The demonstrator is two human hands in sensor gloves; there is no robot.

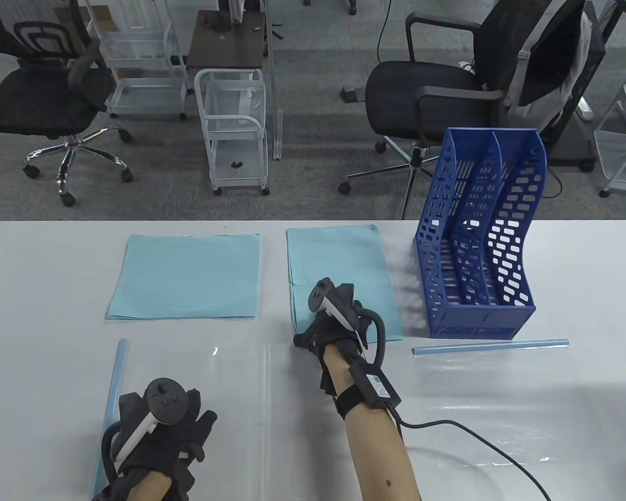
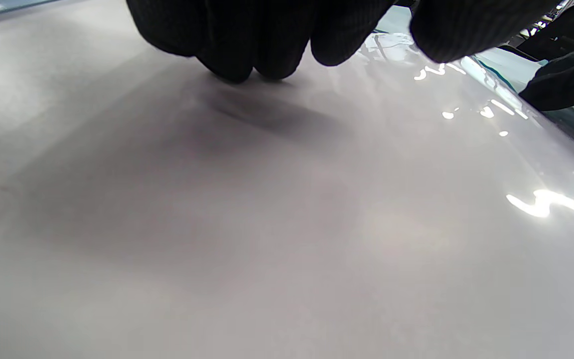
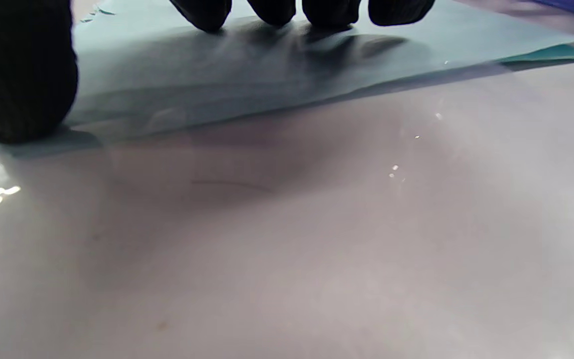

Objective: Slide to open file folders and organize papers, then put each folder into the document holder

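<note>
Office chairs and wire carts stand behind a white table [image 1: 47, 271]. On it lie two stacks of blue paper: the left stack [image 1: 185, 275] untouched, the right stack [image 1: 339, 261] under the right hand [image 1: 336, 321], whose fingers [image 3: 267, 10] press flat on top with the thumb at its near edge. The left hand [image 1: 159, 433] rests on a clear folder [image 1: 224, 396], its fingers [image 2: 239, 50] loosely bent and gripping nothing. Both slide bars are off: one [image 1: 109, 407] beside the left hand, one [image 1: 490, 346] in front of the blue holder [image 1: 480, 313], which is empty. This looks like the paper-sorting step. Next, I'd guess, the right stack must be drawn onto the folder and squared up.
</note>
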